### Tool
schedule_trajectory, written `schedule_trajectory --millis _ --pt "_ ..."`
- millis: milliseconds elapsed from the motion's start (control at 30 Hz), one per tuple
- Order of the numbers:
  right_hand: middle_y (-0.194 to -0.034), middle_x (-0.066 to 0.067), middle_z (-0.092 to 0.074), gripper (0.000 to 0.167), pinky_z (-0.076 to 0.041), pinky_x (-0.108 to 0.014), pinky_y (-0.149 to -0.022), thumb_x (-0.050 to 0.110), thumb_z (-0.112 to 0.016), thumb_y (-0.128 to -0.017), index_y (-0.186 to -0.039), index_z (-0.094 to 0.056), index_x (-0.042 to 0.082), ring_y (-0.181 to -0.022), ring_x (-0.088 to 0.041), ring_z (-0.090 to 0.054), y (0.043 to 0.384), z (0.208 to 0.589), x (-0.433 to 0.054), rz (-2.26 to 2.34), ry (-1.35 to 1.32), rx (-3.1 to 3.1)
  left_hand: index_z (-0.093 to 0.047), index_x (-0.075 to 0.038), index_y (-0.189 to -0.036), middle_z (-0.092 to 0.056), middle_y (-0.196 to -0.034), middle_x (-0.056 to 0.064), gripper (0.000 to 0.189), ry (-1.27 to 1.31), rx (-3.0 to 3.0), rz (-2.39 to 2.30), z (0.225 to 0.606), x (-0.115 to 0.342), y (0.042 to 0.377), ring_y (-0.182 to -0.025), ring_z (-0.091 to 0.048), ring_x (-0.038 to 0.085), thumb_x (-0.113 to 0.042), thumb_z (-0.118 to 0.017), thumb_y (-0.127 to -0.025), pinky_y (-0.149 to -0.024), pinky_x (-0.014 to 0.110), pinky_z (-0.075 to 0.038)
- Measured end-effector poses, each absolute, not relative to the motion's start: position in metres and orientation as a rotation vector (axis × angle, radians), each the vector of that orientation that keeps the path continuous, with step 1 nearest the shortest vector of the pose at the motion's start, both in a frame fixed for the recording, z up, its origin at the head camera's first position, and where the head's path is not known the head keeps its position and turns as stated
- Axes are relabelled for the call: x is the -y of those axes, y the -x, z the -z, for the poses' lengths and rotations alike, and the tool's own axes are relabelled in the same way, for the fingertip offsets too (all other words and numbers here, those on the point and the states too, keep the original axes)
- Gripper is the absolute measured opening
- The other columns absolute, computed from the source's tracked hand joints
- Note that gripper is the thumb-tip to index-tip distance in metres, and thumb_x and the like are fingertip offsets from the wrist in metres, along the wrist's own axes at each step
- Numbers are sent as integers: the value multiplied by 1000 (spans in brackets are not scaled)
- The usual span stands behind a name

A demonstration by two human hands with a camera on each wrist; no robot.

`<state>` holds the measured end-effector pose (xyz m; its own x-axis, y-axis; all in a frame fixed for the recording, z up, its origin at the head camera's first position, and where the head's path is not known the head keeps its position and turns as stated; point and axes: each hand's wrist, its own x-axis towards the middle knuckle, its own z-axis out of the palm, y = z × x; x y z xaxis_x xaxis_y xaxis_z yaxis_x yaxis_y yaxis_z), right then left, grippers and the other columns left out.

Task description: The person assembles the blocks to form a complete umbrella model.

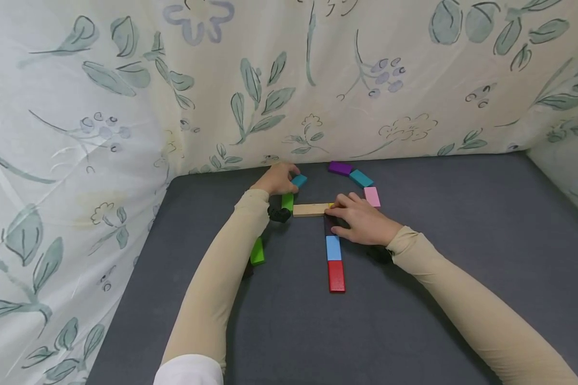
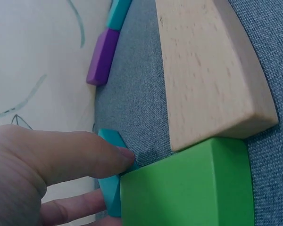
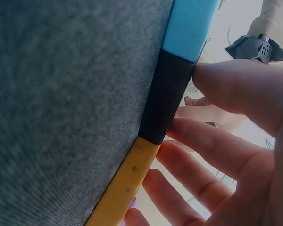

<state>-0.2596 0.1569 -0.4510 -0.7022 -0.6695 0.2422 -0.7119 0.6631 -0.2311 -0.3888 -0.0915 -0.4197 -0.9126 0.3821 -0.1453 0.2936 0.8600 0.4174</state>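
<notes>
Near the far edge of the desk (image 1: 289, 331), the left hand (image 1: 275, 179) pinches a teal block (image 1: 301, 180), aligning it, we judge, with release next; the right hand (image 1: 365, 220) seems to have spread fingers.

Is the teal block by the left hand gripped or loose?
Gripped: the left hand pinches the teal block between its thumb and fingers.

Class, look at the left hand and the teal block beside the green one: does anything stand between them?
Nothing visible does. The thumb and fingers of the left hand already pinch the teal block; the green block lies beside it, not between.
</notes>
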Motion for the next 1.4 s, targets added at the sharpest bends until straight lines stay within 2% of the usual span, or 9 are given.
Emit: schedule_trajectory --millis 400,933,1400 --pt "-107 -12 -61 45 -40 -35 -75 20 -80 -91 -130 -71 -1 -87 -23 -45 260 451 -156 -482 -1150 2706 -58 -13 -146 -63 -129 15 58 -453 -2839 -543 418 93 386 -112 -62 29 -20 -76 -92 -99 47 -52" --pt "-109 -11 -61 46 -41 -35 -77 22 -80 -91 -131 -71 1 -90 -23 -47 263 452 -155 -481 -1121 2747 -59 -12 -145 -65 -129 14 58 -431 -2860 -522 422 93 389 -112 -62 29 -22 -75 -91 -100 47 -52" --pt "-109 -11 -60 47 -41 -35 -78 22 -79 -92 -133 -70 1 -91 -23 -46 262 451 -156 -490 -1106 2769 -57 -14 -148 -59 -145 15 59 -389 -2865 -499 420 92 388 -124 -59 32 -27 -73 -93 -104 49 -51"
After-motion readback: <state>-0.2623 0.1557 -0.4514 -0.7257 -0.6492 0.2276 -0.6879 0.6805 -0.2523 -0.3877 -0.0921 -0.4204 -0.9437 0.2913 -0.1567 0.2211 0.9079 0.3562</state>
